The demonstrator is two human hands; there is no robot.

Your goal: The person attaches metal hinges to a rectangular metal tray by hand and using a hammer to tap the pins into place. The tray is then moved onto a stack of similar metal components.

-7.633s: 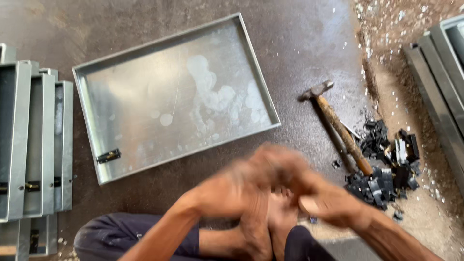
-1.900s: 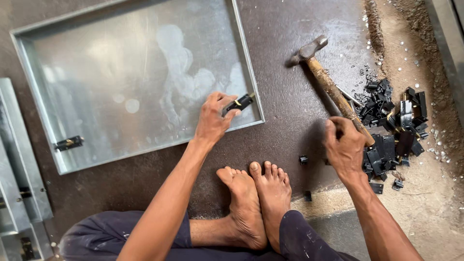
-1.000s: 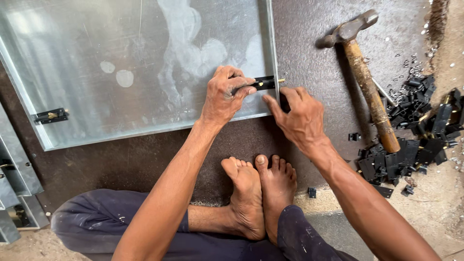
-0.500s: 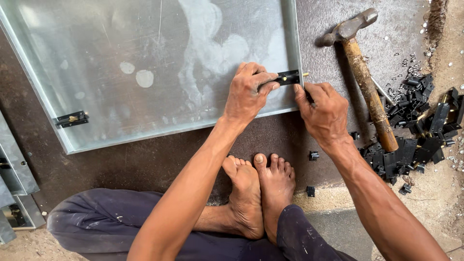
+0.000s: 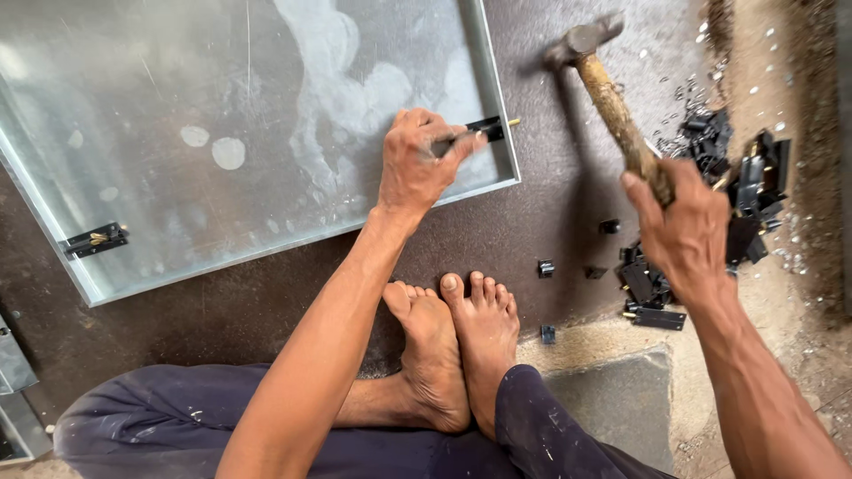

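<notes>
My left hand [image 5: 419,164] presses a small black latch [image 5: 485,130] against the right rim of a shallow galvanised metal tray [image 5: 222,106] lying on the dark floor. A thin brass pin sticks out of the latch past the rim. My right hand [image 5: 688,232] grips the wooden handle of a hammer [image 5: 603,84], whose steel head points up and to the left, right of the tray. A second black latch [image 5: 96,239] is fixed on the tray's left rim.
A pile of black latch parts [image 5: 728,191] lies at the right, with several loose pieces [image 5: 568,270] on the floor near my bare feet [image 5: 457,341]. Edges of other metal trays [image 5: 13,390] show at the lower left. Gravel covers the floor at the right.
My right hand has left the latch and taken hold of the hammer handle at the right. My left hand stays on the latch at the tray's rim.
</notes>
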